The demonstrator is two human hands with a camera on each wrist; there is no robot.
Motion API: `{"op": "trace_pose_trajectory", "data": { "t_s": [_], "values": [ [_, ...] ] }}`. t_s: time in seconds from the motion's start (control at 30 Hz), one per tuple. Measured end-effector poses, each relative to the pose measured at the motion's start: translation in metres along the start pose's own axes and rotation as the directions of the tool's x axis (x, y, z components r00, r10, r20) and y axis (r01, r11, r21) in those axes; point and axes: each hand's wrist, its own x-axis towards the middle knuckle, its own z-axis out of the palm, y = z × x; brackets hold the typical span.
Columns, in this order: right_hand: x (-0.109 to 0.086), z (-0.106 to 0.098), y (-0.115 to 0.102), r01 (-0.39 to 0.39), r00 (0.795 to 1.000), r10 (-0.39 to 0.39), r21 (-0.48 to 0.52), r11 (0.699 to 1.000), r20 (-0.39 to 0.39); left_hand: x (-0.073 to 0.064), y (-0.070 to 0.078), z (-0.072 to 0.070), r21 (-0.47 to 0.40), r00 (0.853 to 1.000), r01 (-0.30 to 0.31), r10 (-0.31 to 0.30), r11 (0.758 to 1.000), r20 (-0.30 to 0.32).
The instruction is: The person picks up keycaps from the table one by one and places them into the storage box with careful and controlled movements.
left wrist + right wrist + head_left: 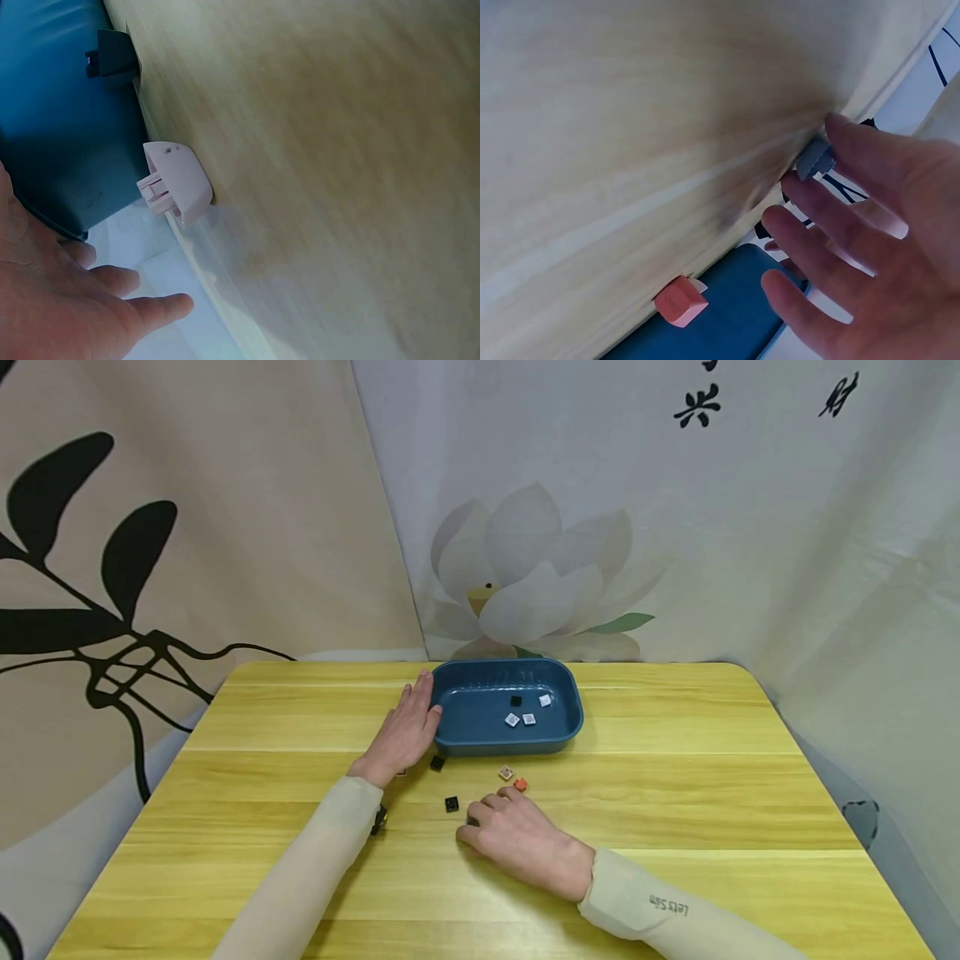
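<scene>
My left hand (402, 732) rests along the left side of a blue tray (495, 748), its fingers extended against the wall. Between thumb and index finger, my right hand (521, 839) pinches a grey keycap (815, 157) low over the table; in the head view the fingers mostly cover it. Just beyond that hand lie an orange keycap (521, 785) and a beige patterned keycap (506, 772). One black keycap (452, 804) sits to its left, another black keycap (437, 763) by the tray's front. A pale pink keycap (178, 180) lies beside my left hand.
Inside the tray are several keycaps, among them a black keycap (516, 701) and a white keycap (545, 700). The tray stands at the far edge of the wooden table (712, 760). Behind hangs a printed curtain (750, 552).
</scene>
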Motion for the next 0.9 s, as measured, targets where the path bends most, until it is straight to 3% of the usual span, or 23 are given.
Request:
{"op": "trace_pose_trajectory", "data": {
  "t_s": [0.4,0.7,0.9],
  "values": [
    [-0.0017,0.0009,-0.0004,0.003,1.0,-0.005,-0.055,0.999,-0.03,0.0001,0.0003,0.0007,0.003,1.0,0.005,-0.005,1.0,-0.005],
    [-0.0032,0.0017,0.0014,0.009,0.999,-0.01,-0.026,1.0,-0.037,-0.0005,-0.0008,0.0012,0.002,1.0,0.007,-0.007,1.0,0.002],
    [-0.0048,-0.0003,0.006,-0.031,0.999,0.033,0.057,0.998,-0.035,-0.0013,0.0005,-0.0006,0.004,1.0,0.005,-0.005,1.0,0.008]
  ]
}}
